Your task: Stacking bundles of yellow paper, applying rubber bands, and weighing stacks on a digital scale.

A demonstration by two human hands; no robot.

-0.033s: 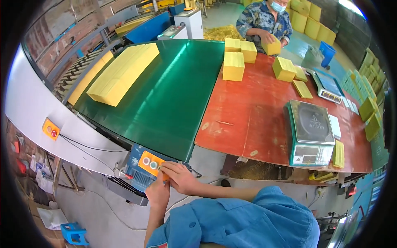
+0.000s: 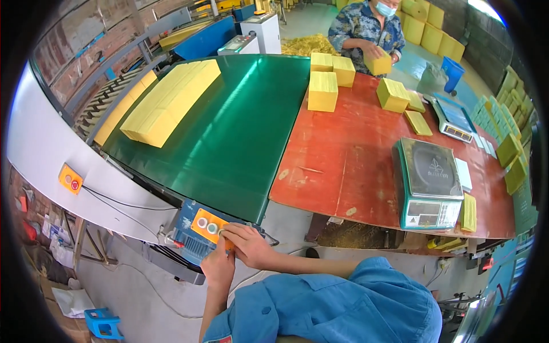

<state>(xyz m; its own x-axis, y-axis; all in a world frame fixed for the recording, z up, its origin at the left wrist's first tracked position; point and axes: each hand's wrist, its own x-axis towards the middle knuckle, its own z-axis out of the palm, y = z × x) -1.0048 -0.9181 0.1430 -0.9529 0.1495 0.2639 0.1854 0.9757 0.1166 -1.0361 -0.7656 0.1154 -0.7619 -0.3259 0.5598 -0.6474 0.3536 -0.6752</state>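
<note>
seemingly, the l. hand (image 2: 218,267) & r. hand (image 2: 250,246) are working the orange control box (image 2: 205,223) by the green belt's (image 2: 246,143) near end, prob. a switching step. r. fingers are lying close together over its r. end; can't tell if l. fingers are pinching anything. next move's prob. calling for steady, light pressure.

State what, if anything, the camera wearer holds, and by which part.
Unclear: left hand and right hand cover the right end of the orange button box.

Head cam, wide L fisheye, looks dn/fwd, nr hands (image 2: 250,247).
</note>
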